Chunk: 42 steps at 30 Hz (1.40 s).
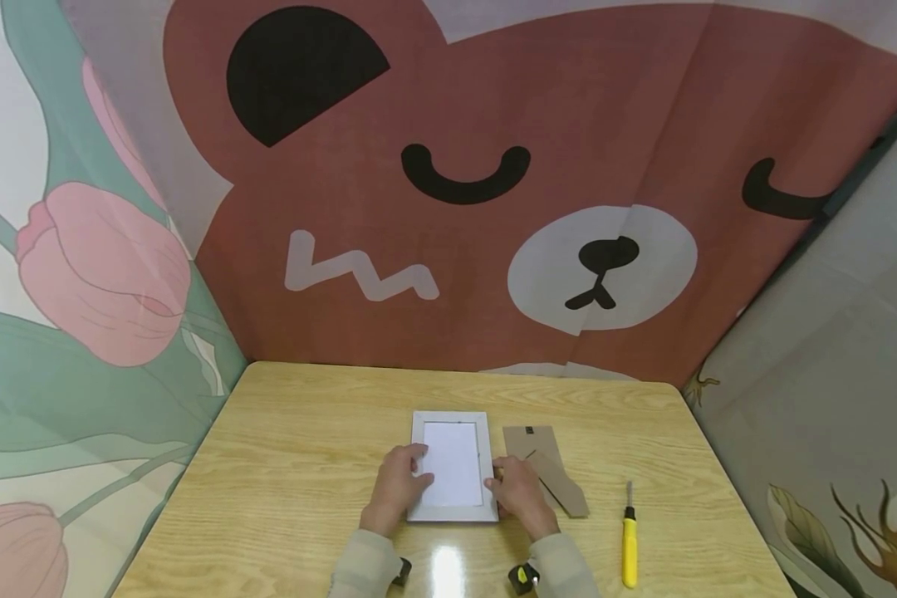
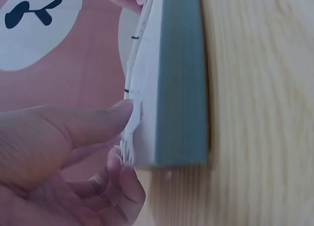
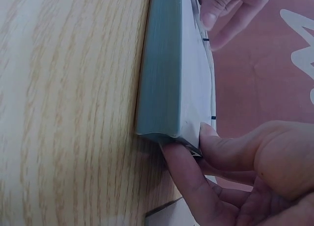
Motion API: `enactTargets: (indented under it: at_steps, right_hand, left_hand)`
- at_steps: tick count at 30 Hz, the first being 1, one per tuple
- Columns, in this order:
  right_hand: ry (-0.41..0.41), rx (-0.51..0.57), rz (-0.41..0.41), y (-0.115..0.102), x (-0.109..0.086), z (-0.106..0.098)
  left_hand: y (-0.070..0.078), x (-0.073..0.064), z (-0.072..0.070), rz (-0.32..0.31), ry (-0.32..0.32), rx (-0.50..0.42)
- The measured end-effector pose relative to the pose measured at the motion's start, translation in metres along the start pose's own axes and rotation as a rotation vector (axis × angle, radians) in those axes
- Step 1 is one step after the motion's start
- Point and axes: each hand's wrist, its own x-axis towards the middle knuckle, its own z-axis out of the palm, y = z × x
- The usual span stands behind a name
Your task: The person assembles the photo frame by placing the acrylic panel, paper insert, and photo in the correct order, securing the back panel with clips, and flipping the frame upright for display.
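A pale grey picture frame (image 1: 492, 498) lies on the table, with a white sheet (image 1: 452, 463) inside its border. Small black tabs show along the inner edge in both wrist views. My left hand (image 1: 399, 482) holds the frame's left side, thumb and index finger reaching over to the sheet's edge. In the left wrist view, its other fingers (image 2: 128, 187) curl close by the frame's end. At the opposite side my right hand (image 1: 522, 492) grips the border. The right wrist view has the thumb on the top face and the index finger against the frame's outer side.
Right of the frame lies a brown backing board (image 1: 532, 442) with a folded cardboard stand flap (image 1: 564, 486) angled across it. A yellow-handled screwdriver (image 1: 629, 548) lies farther right, tip pointing away. Printed curtains (image 1: 448, 332) enclose the wooden table (image 1: 299, 498) at the back and sides.
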Motion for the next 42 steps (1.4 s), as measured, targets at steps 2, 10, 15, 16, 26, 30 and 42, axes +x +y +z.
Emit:
enactTargets:
  at_steps: [2,10,15,16,26,30,42]
  right_hand:
    - [0.001,0.0,0.001,0.0,0.0,0.0]
    - [0.004,-0.003,-0.004,0.0,-0.001,0.001]
    - [0.011,0.003,-0.022,0.001,-0.001,0.001]
    - [0.011,0.006,-0.024,0.001,-0.002,0.001]
    - [0.0,0.015,-0.03,0.001,-0.002,0.001]
    - [-0.001,0.012,-0.015,0.0,-0.002,0.001]
    - [0.002,0.004,-0.034,0.001,-0.002,0.0]
  left_hand:
    - [-0.003,0.001,-0.003,0.004,0.024,-0.014]
    - [-0.012,0.005,-0.009,-0.044,0.068,-0.023]
    - [-0.014,0.003,-0.011,-0.056,0.043,-0.041]
    - [-0.014,0.003,-0.012,-0.055,0.037,-0.042]
    - [-0.016,-0.001,-0.012,-0.081,0.014,-0.035]
    - [-0.016,-0.002,-0.011,-0.096,0.019,-0.043]
    - [-0.018,-0.002,-0.011,-0.069,0.032,-0.029]
